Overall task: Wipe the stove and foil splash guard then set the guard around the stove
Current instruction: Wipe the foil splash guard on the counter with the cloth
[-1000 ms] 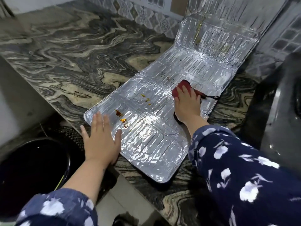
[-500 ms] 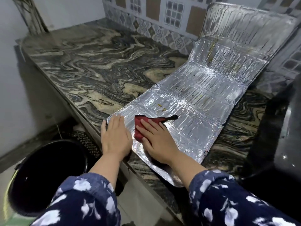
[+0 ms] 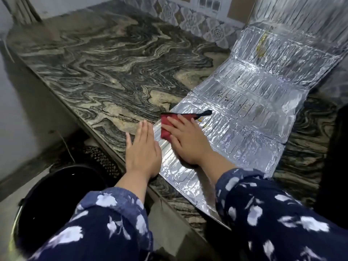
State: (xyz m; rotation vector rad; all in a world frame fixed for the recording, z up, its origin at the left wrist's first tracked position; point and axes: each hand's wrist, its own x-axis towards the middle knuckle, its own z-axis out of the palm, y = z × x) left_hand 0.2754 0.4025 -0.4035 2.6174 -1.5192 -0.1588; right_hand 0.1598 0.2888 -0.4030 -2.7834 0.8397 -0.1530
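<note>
Wiping of the guard (image 3: 250,112) is judged underway, a cloth (image 3: 168,123) pressed under the right hand's (image 3: 188,142) flat fingers, the left hand (image 3: 142,151) open; stained far panels are next.

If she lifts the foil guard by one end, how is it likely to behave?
The foil guard would probably fold at its creases: its far panels already bend up against the wall. It looks thin and crinkled, so likely light and easily dented. The left hand lies flat at its edge beside the cloth, suggesting it slides when wiped.
</note>
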